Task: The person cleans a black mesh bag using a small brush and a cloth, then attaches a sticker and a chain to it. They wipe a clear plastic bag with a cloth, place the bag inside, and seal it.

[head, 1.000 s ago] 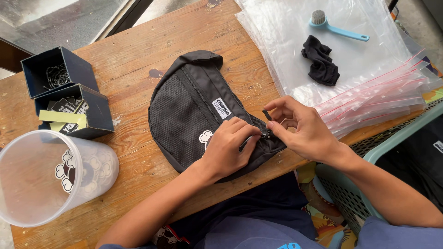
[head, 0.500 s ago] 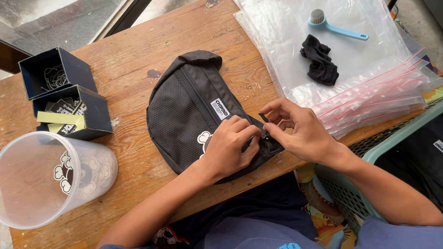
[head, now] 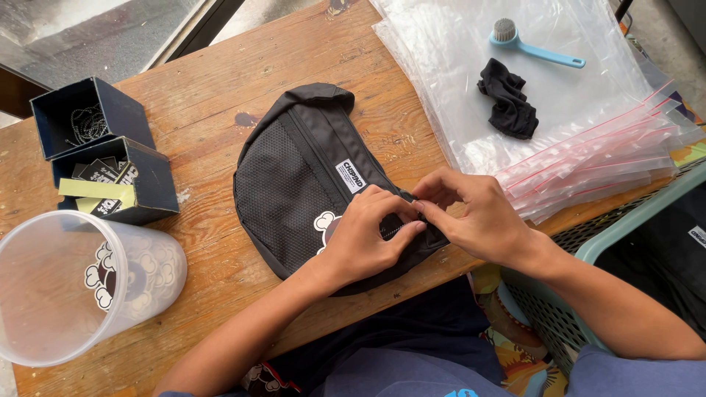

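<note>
I am pinching with both hands at one spot: my left hand [head: 368, 239] is pressing down on the black waist bag [head: 309, 184] with its fingers curled closed over the zipper line, and my right hand [head: 478, 217] is closing thumb and forefinger on something small at that zipper, too small for me to identify. The bag is lying flat on the wooden table [head: 220, 95], directly under both hands at the near edge. Its long axis is running diagonally, from the rounded end far and left to the end under my fingers near and right. Both hands are meeting at that near-right end; the left is lying over the bag body, the right is approaching from beside it.
</note>
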